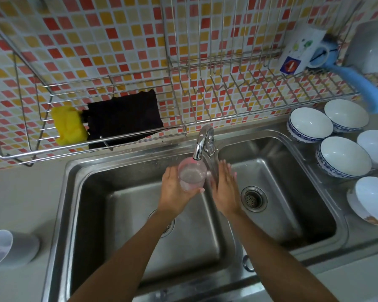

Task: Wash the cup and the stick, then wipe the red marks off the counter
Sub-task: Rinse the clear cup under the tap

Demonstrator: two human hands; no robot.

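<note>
Two bare arms (129,253) reached out from the bottom edge over a big steel sink (59,192) with two tubs. Behind it, a long wire rack (205,92) hung on the wall of red and yellow tiles. The pale counter (20,192) ran along the left side, and a grey cup (9,249) sat on it near the front. Five white bowls (310,123) with blue edges stood close together to the right of the sink. A black cloth (123,118) lay in the left part of the rack, and a yellow sponge (69,125) touched its left side. A blue brush (362,83) leaned on the right end of the rack. The tap (202,142) stood at the back, between the two tubs. The left hand (175,190) was curled around a clear cup (191,175) and held it upright just under the spout, over the back of the left tub. The right hand (225,188) was just beside the cup with its fingers straight, holding nothing.
</note>
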